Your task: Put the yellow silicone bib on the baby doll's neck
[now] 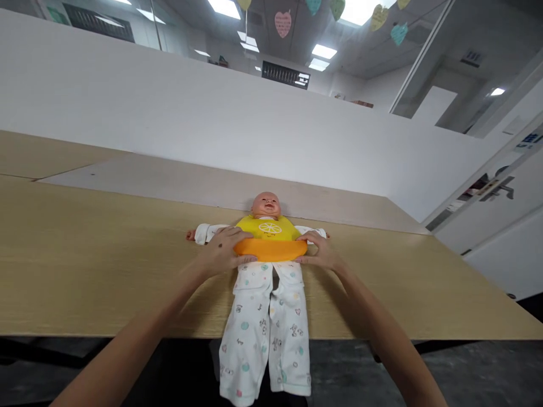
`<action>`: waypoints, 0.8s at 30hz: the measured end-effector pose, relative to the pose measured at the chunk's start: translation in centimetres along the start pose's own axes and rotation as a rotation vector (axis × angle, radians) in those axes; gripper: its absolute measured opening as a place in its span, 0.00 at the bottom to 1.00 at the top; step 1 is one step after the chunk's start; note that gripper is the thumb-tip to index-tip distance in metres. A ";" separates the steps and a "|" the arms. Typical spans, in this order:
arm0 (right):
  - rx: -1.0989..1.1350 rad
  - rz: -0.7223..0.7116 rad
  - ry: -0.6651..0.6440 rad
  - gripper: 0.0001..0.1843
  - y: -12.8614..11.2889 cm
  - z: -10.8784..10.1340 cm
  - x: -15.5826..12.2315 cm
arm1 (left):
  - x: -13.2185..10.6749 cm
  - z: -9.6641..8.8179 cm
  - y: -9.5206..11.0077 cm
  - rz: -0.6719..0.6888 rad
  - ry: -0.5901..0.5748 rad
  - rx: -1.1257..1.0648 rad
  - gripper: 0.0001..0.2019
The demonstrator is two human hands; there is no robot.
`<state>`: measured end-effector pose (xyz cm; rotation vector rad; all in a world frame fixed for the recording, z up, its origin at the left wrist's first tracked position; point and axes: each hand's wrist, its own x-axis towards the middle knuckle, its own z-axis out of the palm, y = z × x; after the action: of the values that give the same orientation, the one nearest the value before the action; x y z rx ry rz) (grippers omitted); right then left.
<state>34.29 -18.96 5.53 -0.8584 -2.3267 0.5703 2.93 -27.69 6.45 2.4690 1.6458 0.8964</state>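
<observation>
A baby doll (pixel 266 202) lies on its back on the table, head toward the wall and arms spread out. It wears a white printed outfit (pixel 254 316), whose legs hang over the table's front edge. On its chest is a yellow bib (pixel 270 226) with a citrus-slice print and an orange catch pocket (pixel 271 250) along the bottom. My left hand (pixel 227 249) pinches the pocket's left end between thumb and fingers. At the right end, my right hand (pixel 319 250) grips the pocket in the same way. The doll's waist is partly hidden under the bib.
The wooden table (pixel 106 254) stretches to both sides, with a pale strip (pixel 190 178) along its back. Behind it rises a white wall (pixel 212 118) with glass above, hung with paper hearts (pixel 283 24). A door handle (pixel 500 189) shows at the right.
</observation>
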 end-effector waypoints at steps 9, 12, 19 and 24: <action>0.066 -0.009 0.030 0.26 1.5 2.1 -1.9 | -2.9 3.7 -1.9 -0.032 0.127 -0.144 0.25; 0.122 0.010 0.082 0.25 1.4 1.8 -1.5 | -3.0 3.9 -2.0 -0.048 0.189 -0.145 0.23; 0.276 0.116 0.180 0.27 1.7 1.3 -1.0 | -1.8 3.8 -0.4 -0.129 0.328 -0.289 0.18; 0.404 0.168 0.126 0.26 1.9 1.6 -1.6 | -2.8 3.7 -0.2 -0.209 0.326 -0.394 0.22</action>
<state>35.02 -19.00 2.65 -0.8688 -1.9416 0.9871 3.81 -28.94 2.07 1.9321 1.5784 1.4832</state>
